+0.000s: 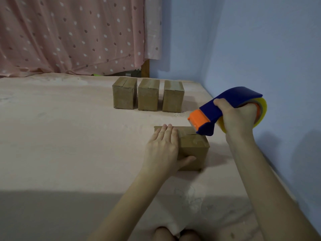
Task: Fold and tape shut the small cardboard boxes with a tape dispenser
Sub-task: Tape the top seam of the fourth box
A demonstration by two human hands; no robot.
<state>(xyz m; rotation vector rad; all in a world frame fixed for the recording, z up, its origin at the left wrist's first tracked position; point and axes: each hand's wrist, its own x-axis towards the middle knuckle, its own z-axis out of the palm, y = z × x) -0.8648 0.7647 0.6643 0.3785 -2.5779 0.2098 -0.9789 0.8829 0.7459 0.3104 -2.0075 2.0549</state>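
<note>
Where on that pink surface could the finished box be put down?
Left of the three taped brown cardboard boxes, the pink surface lies bare up to the pink dotted curtain. Crowded on the right, between the held box and blue wall.

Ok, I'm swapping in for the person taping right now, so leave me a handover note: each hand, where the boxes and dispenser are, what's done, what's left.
Left hand: flat on the top of the near box, fingers straight, thumb against its front face, holding it steady.
Right hand: grips the tape dispenser, its orange end at the box's far right top edge.
Done: three boxes stand in a row at the back of the pink surface, closed, tape showing on their tops.
In progress: clear tape already lies along part of the near box's top seam.
Left: probably finish and cut that strip, press it down, then set the box with the others.
</note>
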